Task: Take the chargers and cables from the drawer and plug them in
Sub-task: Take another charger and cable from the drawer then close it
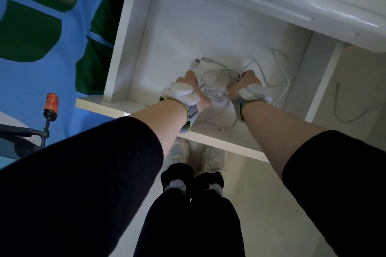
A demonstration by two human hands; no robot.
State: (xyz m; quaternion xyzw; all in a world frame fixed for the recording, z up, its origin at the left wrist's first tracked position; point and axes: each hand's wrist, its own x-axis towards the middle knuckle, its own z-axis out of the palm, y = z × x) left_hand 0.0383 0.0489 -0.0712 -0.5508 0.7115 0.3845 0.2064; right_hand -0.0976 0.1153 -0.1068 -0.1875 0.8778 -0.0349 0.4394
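A white drawer stands pulled out below a white desk top. Inside it lies a tangle of white cables with USB plugs pointing to the back. Both my hands reach into the drawer near its front. My left hand has its fingers curled round the left side of the bundle. The right side of the bundle is gripped by my right hand. One cable loop trails out to the right across the drawer floor. Any charger bodies are hidden under my hands.
The desk top overhangs the drawer's back. Another white cable hangs outside the drawer at right. An office chair armrest stands at left over a blue and green rug. My feet are under the drawer front.
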